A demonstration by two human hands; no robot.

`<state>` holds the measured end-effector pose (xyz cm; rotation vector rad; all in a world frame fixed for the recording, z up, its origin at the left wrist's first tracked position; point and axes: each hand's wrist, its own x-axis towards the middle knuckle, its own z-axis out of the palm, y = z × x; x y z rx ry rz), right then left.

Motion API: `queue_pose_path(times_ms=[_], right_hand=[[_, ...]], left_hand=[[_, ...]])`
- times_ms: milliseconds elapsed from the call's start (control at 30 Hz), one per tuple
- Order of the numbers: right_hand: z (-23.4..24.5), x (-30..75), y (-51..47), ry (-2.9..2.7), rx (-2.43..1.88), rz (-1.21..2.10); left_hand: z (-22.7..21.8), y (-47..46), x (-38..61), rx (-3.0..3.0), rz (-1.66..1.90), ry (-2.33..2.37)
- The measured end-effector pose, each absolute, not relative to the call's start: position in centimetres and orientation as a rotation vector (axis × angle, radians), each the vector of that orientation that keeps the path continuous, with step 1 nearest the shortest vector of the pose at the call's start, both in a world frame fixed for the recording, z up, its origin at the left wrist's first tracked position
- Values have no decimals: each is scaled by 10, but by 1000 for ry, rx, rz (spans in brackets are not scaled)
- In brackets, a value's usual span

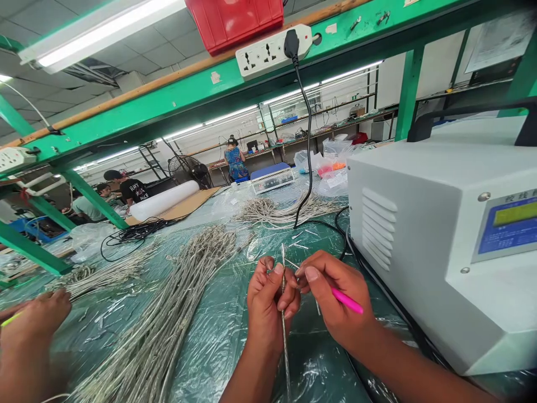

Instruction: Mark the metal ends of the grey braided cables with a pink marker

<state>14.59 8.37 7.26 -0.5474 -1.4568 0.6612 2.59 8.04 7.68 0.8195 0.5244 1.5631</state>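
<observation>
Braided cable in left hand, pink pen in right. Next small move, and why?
Probably lay the pink pen down first: the right hand grips it while its fingertips work at the braided cable held upright in the left hand. Freeing those fingers would likely give a surer pinch on the cable.

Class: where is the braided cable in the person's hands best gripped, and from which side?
Likely low on the braided cable, below the left hand, from the near side: that stretch runs straight and clear, while the right hand crowds its upper end.
</observation>
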Motion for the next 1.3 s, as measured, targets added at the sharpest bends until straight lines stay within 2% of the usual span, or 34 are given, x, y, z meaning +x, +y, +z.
queue_pose_path(times_ms=[300,533,667,867,1000,1100,1300], right_hand=[[78,147,84,-1537,-554,561],[79,146,84,-1619,-593,410],[75,145,86,-1643,-615,423],[77,149,84,-1674,-391,510],[76,151,89,-1246,-682,587],[74,148,98,-1187,-875,710],[73,151,98,-1302,-791,960]], left_hand=[[81,76,33,913,1651,702],[64,75,35,1243,1871,1150],[54,76,31,1431,1782,1304],[63,77,32,1310,1718,1163],[76,78,31,1037,1609,858],[81,79,30,964,1579,730],[74,76,31,792,1501,550]])
